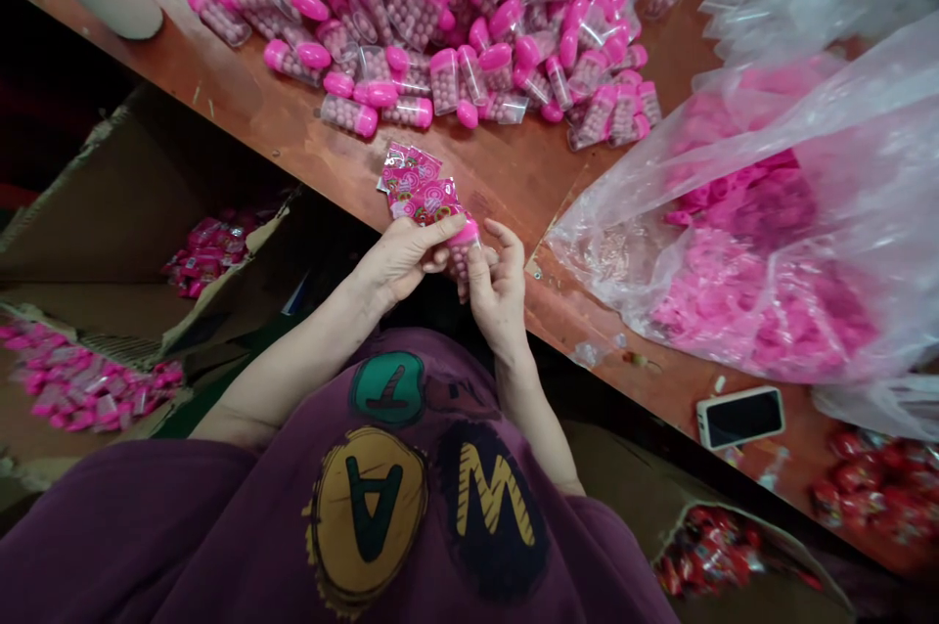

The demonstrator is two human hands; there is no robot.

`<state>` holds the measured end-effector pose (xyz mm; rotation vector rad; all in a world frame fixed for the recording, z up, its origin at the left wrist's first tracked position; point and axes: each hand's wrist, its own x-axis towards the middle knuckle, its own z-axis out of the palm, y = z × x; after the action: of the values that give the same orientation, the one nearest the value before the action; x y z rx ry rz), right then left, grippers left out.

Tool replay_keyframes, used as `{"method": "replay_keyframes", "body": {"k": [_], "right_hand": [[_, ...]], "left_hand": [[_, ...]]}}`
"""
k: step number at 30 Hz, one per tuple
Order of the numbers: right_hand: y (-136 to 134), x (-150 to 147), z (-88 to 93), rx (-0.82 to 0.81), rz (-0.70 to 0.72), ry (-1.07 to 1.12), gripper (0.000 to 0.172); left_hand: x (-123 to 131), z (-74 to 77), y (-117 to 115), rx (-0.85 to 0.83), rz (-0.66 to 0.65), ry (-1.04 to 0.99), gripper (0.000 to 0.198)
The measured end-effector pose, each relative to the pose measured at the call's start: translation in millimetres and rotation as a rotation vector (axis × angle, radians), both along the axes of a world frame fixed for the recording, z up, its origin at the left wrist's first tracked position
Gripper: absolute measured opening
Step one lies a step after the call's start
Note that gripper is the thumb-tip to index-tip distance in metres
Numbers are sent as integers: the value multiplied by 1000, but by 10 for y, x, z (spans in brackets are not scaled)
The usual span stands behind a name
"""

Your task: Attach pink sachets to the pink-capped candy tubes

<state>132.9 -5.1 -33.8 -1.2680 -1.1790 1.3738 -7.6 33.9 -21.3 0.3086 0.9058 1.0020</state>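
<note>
Over the table's front edge, a small clear candy bottle (459,257) with a pink cap and pink balls inside is held between both hands. My left hand (403,257) is closed on it, its thumb lying across the cap. My right hand (501,287) pinches the lower body of the bottle between thumb and fingers. Pink printed sachets (418,182) lie on the wood just beyond the cap; whether the left fingers also touch them is hidden.
A large pile of filled pink-capped bottles (440,37) covers the table's back. At right lie a clear bag of pink pieces (763,291), a phone (740,417) and red wrapped items (880,487). Below left, a cardboard box (95,184) holds pink packs.
</note>
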Motion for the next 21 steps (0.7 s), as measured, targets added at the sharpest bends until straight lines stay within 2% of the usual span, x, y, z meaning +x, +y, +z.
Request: {"method": "replay_keyframes", "body": {"k": [4, 8, 10, 15, 19, 21], "right_hand": [[6, 29, 4, 33, 22, 12, 48], [7, 50, 1, -93, 85, 99, 48], [4, 24, -17, -86, 70, 112, 47], [-2, -39, -91, 50, -30, 2, 50], [-15, 46, -108, -9, 92, 46, 55], [-25, 76, -102, -29, 122, 68, 50]], "left_hand": [[-27, 5, -21, 34, -60, -41, 38], [-50, 40, -48, 81, -123, 6, 36], [-37, 51, -63, 95, -127, 30, 34], [35, 28, -73, 38, -62, 59, 36], [61, 4, -62, 3, 50, 70, 38], [71, -1, -81, 31, 37, 82, 40]]}}
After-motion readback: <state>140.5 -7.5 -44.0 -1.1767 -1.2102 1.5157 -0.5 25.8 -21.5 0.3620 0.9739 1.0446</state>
